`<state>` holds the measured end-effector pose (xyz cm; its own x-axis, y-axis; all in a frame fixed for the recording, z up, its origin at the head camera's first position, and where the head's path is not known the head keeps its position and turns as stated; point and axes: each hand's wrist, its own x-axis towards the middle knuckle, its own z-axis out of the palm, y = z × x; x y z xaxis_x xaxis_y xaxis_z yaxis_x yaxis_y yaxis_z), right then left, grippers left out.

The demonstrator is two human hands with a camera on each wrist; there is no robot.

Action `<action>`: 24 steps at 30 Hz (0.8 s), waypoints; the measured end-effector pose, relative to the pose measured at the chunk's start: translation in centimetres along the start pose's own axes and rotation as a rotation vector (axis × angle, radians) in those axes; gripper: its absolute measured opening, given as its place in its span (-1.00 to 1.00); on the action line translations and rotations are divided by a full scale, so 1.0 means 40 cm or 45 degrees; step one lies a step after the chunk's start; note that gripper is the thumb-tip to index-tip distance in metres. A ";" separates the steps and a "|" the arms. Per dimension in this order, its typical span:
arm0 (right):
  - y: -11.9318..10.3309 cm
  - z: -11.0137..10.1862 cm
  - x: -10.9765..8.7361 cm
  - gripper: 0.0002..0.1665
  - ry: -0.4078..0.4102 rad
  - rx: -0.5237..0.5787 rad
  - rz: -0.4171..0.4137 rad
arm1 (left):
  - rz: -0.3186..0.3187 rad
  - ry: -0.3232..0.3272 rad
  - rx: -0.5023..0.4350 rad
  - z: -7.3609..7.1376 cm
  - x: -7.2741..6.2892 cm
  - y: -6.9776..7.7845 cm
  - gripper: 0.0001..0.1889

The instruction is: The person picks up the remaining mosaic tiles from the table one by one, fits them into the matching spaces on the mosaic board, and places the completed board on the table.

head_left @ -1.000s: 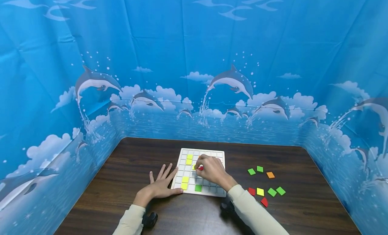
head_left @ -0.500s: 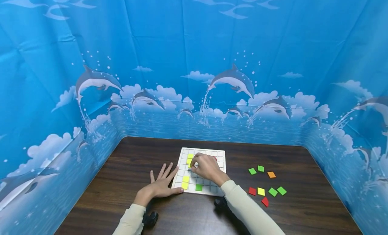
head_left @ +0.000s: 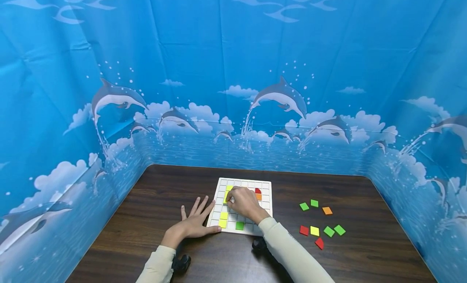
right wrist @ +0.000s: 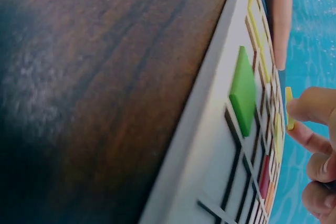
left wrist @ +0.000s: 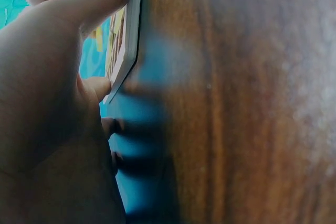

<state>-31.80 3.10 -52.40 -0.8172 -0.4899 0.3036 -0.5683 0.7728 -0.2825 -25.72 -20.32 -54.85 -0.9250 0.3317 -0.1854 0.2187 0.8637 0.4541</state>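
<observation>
A white gridded board (head_left: 264,216) lies on the dark wooden table. My left hand (head_left: 195,225) rests at its left side with fingers spread, the thumb on the near left corner and the index fingertip at the left edge. Above the board's left part, my right hand (head_left: 245,202) pinches a yellow square tile (right wrist: 289,108) between thumb and finger. On the board sit yellow tiles (head_left: 223,219), a green tile (head_left: 239,226), a red rounded tile (head_left: 258,191) and an orange tile (head_left: 258,197). My right hand hides the board's middle.
Loose tiles lie on the table right of the board: several green ones (head_left: 329,231), an orange one (head_left: 327,211), a yellow one (head_left: 314,231), a red square (head_left: 304,230) and a red rounded piece (head_left: 319,243). A blue dolphin-print curtain (head_left: 233,92) surrounds the table.
My right hand has moved left across the board with the yellow tile, uncovering the red rounded tile and the orange tile at the board's right. My left hand has stayed in place.
</observation>
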 end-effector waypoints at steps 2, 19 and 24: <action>-0.001 0.006 -0.001 -0.94 -0.013 -0.020 0.007 | 0.003 0.009 0.004 0.008 0.007 -0.008 0.17; -0.004 -0.008 -0.018 -0.78 -0.163 -0.043 -0.055 | -0.017 -0.008 -0.006 -0.004 -0.005 0.002 0.16; -0.004 -0.011 -0.023 -0.76 -0.157 -0.068 -0.064 | -0.028 -0.003 -0.028 -0.004 -0.007 0.008 0.17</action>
<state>-30.89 3.61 -52.23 -0.7953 -0.5718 0.2013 -0.6055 0.7649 -0.2196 -25.43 -20.20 -54.52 -0.9287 0.3137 -0.1979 0.1912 0.8622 0.4692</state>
